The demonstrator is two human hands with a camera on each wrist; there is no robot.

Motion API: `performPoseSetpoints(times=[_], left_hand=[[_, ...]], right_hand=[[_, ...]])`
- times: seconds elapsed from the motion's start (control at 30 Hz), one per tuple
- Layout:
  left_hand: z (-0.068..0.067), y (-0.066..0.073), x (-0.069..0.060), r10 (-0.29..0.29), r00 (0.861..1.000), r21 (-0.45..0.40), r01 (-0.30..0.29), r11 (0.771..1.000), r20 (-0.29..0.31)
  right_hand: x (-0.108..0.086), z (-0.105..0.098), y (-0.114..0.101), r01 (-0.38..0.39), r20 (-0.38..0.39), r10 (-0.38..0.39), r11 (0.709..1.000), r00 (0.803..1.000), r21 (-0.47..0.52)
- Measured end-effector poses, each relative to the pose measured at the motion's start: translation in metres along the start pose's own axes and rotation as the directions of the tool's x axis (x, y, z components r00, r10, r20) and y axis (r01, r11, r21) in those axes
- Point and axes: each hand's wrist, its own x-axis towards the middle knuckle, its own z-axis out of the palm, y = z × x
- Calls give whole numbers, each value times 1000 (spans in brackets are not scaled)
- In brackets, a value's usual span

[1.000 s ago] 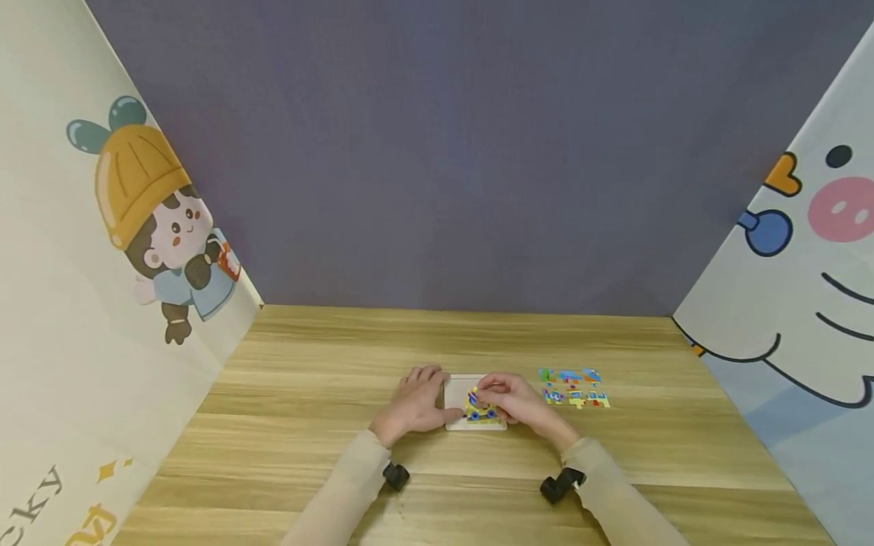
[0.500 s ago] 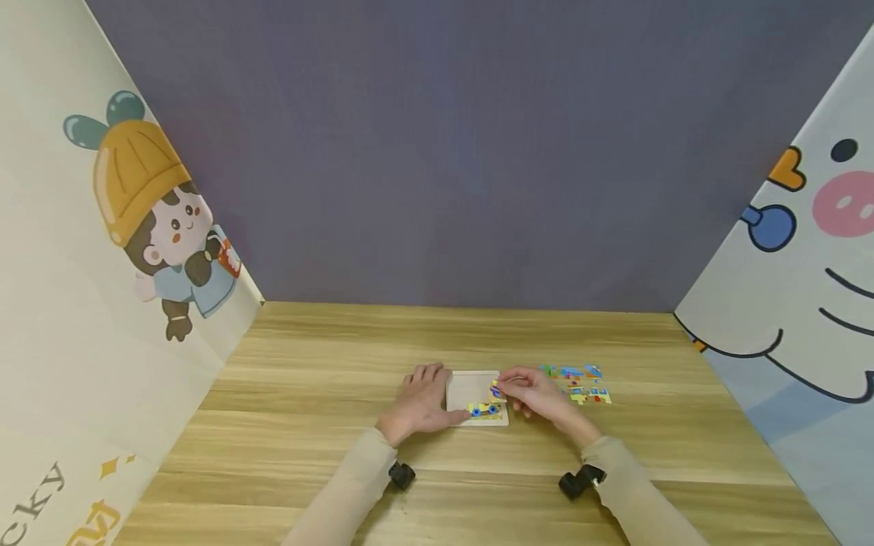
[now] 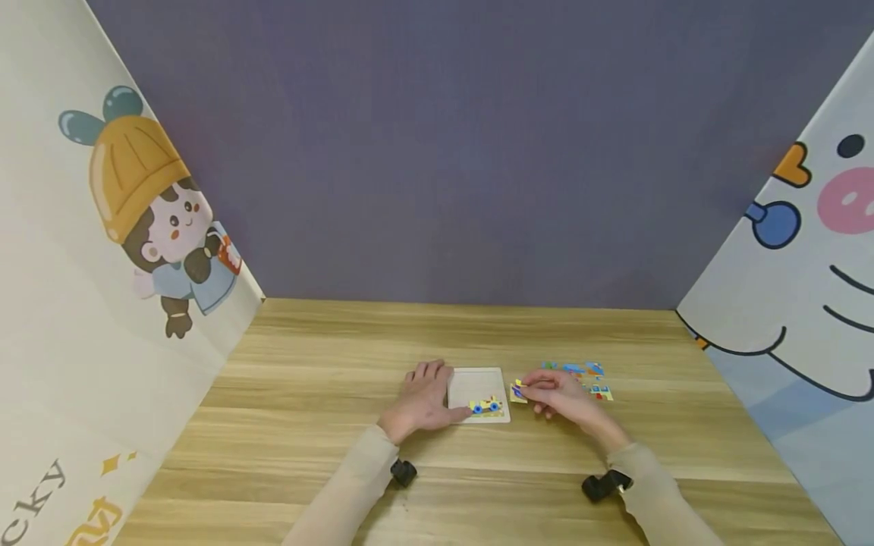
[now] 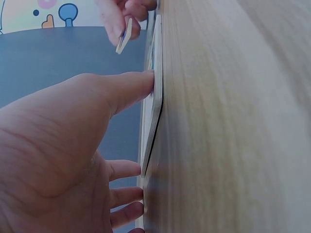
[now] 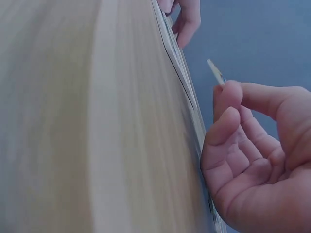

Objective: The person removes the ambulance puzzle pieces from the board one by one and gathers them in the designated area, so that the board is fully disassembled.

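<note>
A pale square puzzle tray (image 3: 471, 383) lies on the table, with joined yellow-and-blue puzzle pieces (image 3: 486, 408) along its lower right edge. My left hand (image 3: 425, 400) rests at the tray's left side, its thumb pressing on the tray near those pieces and its other fingers straight. Between thumb and forefinger my right hand (image 3: 563, 396) pinches a small yellow-and-blue puzzle piece (image 3: 518, 392), just off the tray's right side. In the right wrist view this thin puzzle piece (image 5: 216, 72) is raised above the table and tilted.
Several loose puzzle pieces (image 3: 592, 369) lie to the right of the tray, partly hidden behind my right hand. A grey panel (image 3: 437, 152) stands at the table's back edge, and printed white panels (image 3: 61, 318) flank the wooden table (image 3: 328, 349).
My right hand has moved right from over the tray, carrying the puzzle piece off the joined ones. The left hand has stayed on the tray's left side.
</note>
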Motion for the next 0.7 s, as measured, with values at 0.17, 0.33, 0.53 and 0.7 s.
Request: performPoseSetpoints(times=[0.17,0.33,0.53,0.7], left_hand=[[0,0,0,-1,1000,4,1,1000,15],[3,-2,2,-3,999,-31,4,1000,34],[3,-3,1,-3,1000,-31,3,999,16],[3,-4,0,1,1000,-23,-1,1000,9]], right_hand=[[-9,-11,3,-17,-33,16,999,999,-37],[-19,-23,5,-12,-21,10,995,1000,-102],[-27,-37,8,16,25,-12,986,1000,-169],[-32,-46,10,18,43,-10,980,999,-198]])
